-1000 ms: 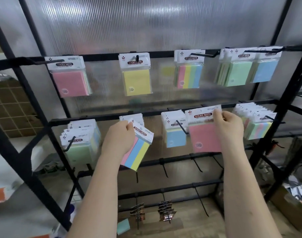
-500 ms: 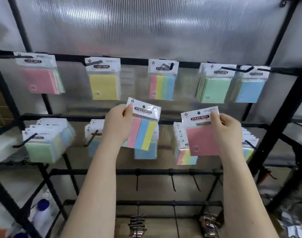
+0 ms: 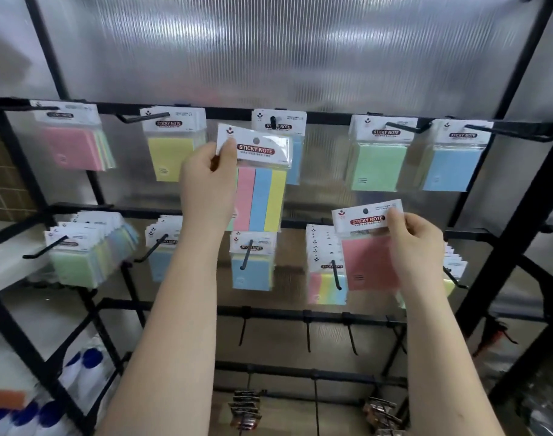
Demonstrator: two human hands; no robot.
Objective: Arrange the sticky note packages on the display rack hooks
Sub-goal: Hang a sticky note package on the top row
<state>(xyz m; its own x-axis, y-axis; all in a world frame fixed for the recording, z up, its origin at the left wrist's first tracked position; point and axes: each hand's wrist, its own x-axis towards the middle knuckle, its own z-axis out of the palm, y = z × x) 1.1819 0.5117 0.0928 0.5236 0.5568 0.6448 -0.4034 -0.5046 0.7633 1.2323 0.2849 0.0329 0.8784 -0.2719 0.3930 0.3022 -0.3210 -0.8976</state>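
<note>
My left hand (image 3: 209, 180) pinches the top left corner of a striped pink, blue and yellow sticky note package (image 3: 260, 184), held up just in front of the top row's middle hook (image 3: 273, 122), where a package (image 3: 295, 133) hangs. My right hand (image 3: 415, 247) grips a pink sticky note package (image 3: 368, 259) by its white header, in front of the middle row between two hooks. Both rows of the black rack (image 3: 331, 116) carry hanging packages: pink (image 3: 73, 143), yellow (image 3: 171, 146), green (image 3: 379, 155) and blue (image 3: 454, 158) on top.
Several bare hooks (image 3: 308, 335) stick out from the third bar. Lower hooks hold dark small items (image 3: 245, 410). White bottles with blue caps (image 3: 86, 369) stand at the lower left. A ribbed translucent panel (image 3: 268, 51) backs the rack.
My left hand lifted the striped package from the middle row up to the top row's middle hook. My right hand kept the pink package near the middle row. The view tilted upward.
</note>
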